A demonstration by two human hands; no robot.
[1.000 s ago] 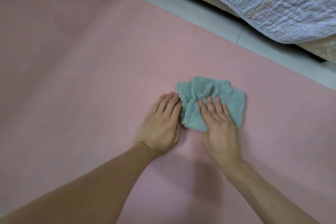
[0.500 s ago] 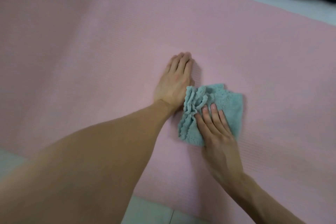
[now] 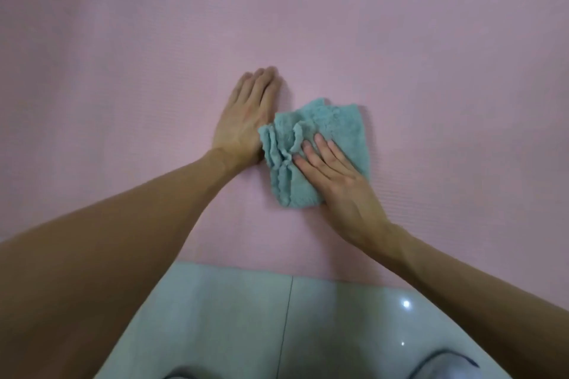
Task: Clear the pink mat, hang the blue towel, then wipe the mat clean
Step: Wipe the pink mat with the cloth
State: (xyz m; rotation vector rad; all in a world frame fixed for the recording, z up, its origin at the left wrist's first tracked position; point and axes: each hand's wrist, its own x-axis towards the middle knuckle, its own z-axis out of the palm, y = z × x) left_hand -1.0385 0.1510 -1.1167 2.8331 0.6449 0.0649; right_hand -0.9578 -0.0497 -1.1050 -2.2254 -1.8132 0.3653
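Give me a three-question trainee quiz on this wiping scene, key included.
1. True or false: the right hand grips the cloth in a fist.
2. The left hand lies flat on: A) the mat; B) a towel rail; C) a pillow.
3. Which side of the cloth is bunched into folds, the person's left or right?

Key: 1 false, its fingers lie straight on the cloth; 2 A; 3 left.
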